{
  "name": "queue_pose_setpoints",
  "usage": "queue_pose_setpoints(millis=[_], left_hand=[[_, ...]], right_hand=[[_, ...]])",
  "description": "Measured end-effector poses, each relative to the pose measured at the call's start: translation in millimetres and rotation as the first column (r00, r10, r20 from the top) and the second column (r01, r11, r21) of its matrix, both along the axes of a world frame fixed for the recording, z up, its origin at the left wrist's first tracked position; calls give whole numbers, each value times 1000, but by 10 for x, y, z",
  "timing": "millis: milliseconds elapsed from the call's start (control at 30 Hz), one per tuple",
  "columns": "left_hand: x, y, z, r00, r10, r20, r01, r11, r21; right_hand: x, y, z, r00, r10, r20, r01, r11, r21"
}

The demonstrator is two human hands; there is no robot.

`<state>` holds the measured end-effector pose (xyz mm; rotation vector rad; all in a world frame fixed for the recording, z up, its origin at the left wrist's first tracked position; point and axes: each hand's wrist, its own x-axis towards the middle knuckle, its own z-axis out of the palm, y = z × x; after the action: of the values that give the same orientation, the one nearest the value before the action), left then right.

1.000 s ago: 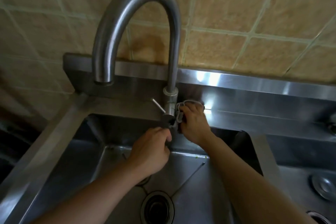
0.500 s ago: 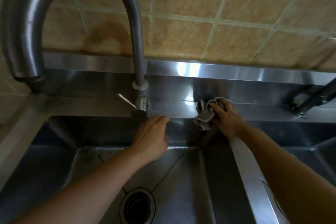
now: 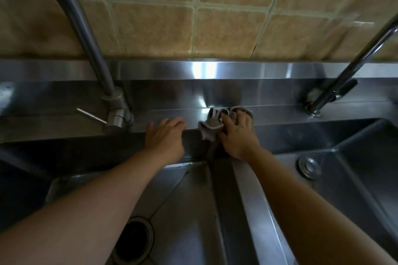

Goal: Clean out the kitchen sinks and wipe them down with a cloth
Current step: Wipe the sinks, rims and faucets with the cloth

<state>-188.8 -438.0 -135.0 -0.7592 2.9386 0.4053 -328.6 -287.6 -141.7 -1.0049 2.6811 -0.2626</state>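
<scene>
A steel double sink fills the view. My right hand (image 3: 237,135) grips a bunched grey cloth (image 3: 212,125) and holds it on the back ledge (image 3: 280,112), right above the divider (image 3: 249,200) between the two basins. My left hand (image 3: 164,137) rests with its fingers hooked over the back rim of the left basin (image 3: 193,211), just right of the big faucet's base (image 3: 117,118). A little gap separates the two hands.
The tall curved faucet (image 3: 86,38) with a side lever (image 3: 90,115) stands at the left. A thinner chrome tap (image 3: 344,71) rises at the back right. An open drain (image 3: 133,241) lies in the left basin, a covered drain (image 3: 309,166) in the right basin. A tiled wall backs the sink.
My right hand has carried the cloth from the faucet base rightwards along the back ledge to above the divider. My left hand left the faucet base and now rests on the rim.
</scene>
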Motion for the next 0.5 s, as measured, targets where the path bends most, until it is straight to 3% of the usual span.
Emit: queue_pose_setpoints(millis=[133,200,333,500], left_hand=[[-94,110,176,994,16,110,-12,999,-35],[-108,257,221,997,-21,78,24,999,-37],[-159,705,241,964,-245,-100,253,964,81],[-238,1013,185,953,-301,-42,303,931,202]], right_hand=[[570,519,14,1000,-3,17,5,995,-95],[870,820,18,999,-12,47,17,994,-106],[1450,1403,32,994,-27,103,29,1000,-13],[1670,1643,47,985,-59,163,50,997,58]])
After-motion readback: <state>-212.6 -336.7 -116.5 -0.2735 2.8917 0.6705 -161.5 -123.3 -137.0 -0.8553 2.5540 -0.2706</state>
